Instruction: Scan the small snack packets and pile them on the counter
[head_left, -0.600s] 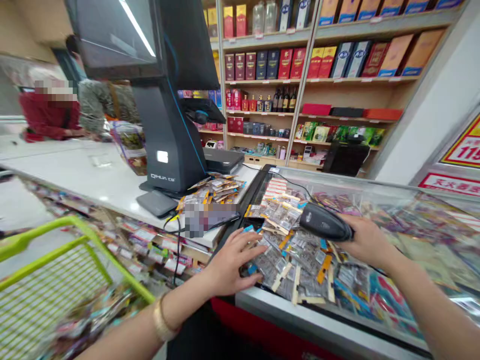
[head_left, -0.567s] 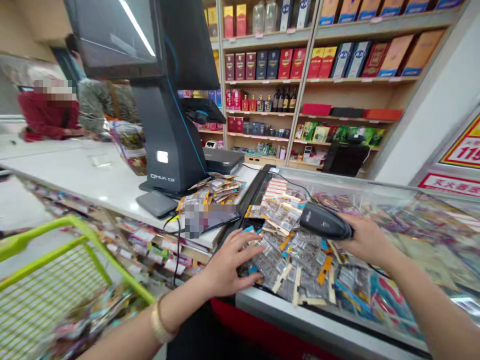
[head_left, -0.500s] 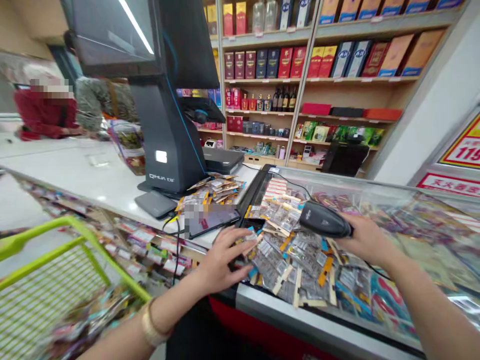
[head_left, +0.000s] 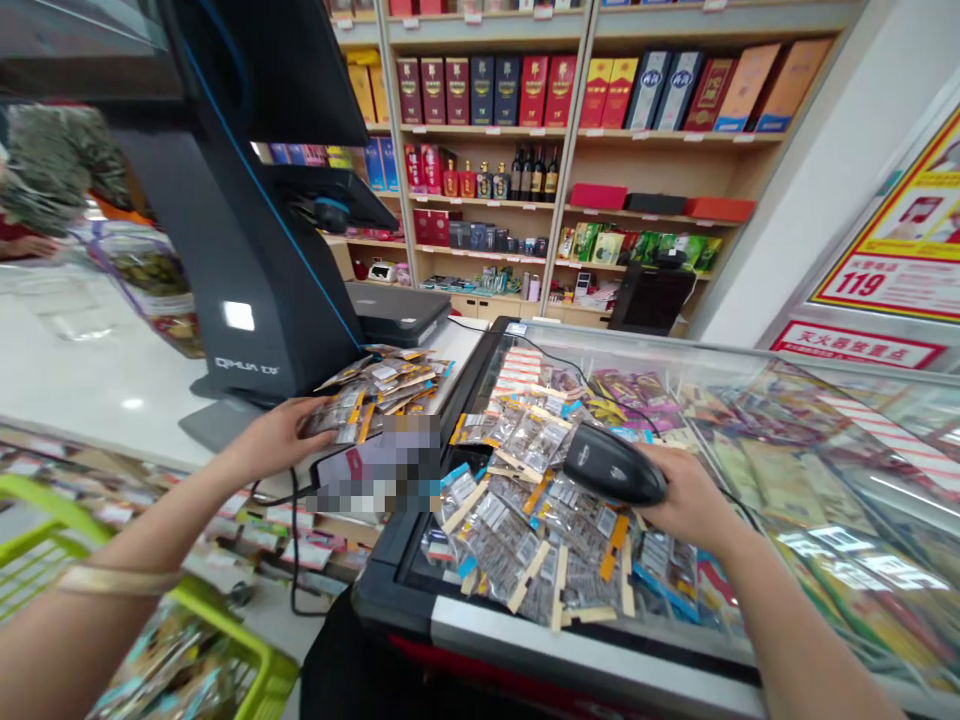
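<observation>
Left hand (head_left: pixel 279 436), gold-coloured bangle (head_left: pixel 120 579) at the wrist, reaches over the glossy white counter (head_left: pixel 124 392); fingers touch the near left edge of a loose pile of small clear plastic packets with orange and blue ends (head_left: pixel 397 385). Cannot tell whether a packet is pinched. Right hand (head_left: pixel 679 490) well apart from it, wrapped round the rear of a black rounded handheld scanner (head_left: pixel 611 465), front end directed left. Scanner is over a wider, overlapping heap of clear packets with cream, orange and blue strips (head_left: pixel 499 535), spread on a glass-topped case with a silver-grey front edge (head_left: pixel 525 634). Thin black cable (head_left: pixel 551 357) crosses the glass toward the right hand. Flat dark phone (head_left: pixel 354 462), partly blurred, lies on the counter just in front of the smaller pile. Behind that pile, a tall black register column marked QIHUA (head_left: pixel 217 260); to its left, a clear jar with a purple handle (head_left: pixel 154 275). Lower left: lime-green plastic cart (head_left: pixel 232 632), foil-like packets inside.
</observation>
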